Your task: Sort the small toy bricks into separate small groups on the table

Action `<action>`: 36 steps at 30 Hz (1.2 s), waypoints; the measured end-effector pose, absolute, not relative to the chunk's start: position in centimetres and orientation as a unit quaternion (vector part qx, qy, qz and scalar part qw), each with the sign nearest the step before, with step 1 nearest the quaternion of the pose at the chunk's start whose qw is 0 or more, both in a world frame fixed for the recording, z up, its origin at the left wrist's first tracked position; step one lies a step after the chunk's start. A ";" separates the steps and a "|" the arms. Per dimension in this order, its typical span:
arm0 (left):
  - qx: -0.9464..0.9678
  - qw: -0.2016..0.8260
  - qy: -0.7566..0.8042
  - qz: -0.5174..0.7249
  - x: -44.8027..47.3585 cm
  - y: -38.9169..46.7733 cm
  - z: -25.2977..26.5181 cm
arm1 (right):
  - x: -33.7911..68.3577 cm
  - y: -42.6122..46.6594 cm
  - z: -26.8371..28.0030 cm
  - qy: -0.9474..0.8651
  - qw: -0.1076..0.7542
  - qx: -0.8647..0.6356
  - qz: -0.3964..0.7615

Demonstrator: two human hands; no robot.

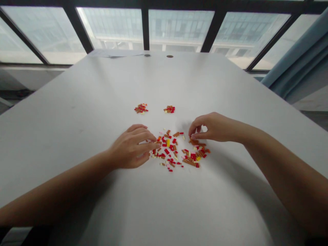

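Small red, brown, yellow and cream toy building bricks (167, 151) lie scattered in the middle of the table. My left hand (135, 145) rests at their left side, palm down, its fingers stretched out over the nearest pieces and hiding some of them. A denser heap of bricks (191, 163), with long brown pieces among the red, is to the right. Over the far edge of that heap, my right hand (212, 128) has thumb and fingertips pinched together, right at a brown brick (194, 141). Whether anything is between those fingertips is too small to make out.
Two small brick piles lie farther back, one on the left (141, 108) and one on the right (169, 109). The white table (159, 82) reaches to the windows, with two round holes near its far edge. A blue curtain (297, 65) hangs at the right.
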State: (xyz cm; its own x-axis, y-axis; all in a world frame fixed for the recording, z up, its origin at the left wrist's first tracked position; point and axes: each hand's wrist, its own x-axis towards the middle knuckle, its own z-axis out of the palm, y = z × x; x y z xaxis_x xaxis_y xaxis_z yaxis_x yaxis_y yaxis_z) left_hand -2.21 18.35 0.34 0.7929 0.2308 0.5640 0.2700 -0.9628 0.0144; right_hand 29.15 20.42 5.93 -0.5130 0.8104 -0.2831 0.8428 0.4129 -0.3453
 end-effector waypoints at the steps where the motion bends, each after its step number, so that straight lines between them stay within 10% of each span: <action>1: -0.946 0.034 -0.132 -0.294 -2.2 18.4 0.4 | 29.0 20.3 6.1 0.838 0.044 0.491 -0.233; 36: -0.950 0.037 -0.137 -0.278 -2.5 18.5 0.1 | 27.8 18.9 7.5 0.845 0.117 0.472 -0.224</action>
State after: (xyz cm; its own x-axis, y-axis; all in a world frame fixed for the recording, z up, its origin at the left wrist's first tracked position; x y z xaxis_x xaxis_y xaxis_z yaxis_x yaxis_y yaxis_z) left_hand -2.50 18.46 0.09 0.8077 0.2397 0.5387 0.2812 -0.9596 0.0053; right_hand 27.81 18.86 7.51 -0.5278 0.7441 -0.4096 0.8492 0.4546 -0.2685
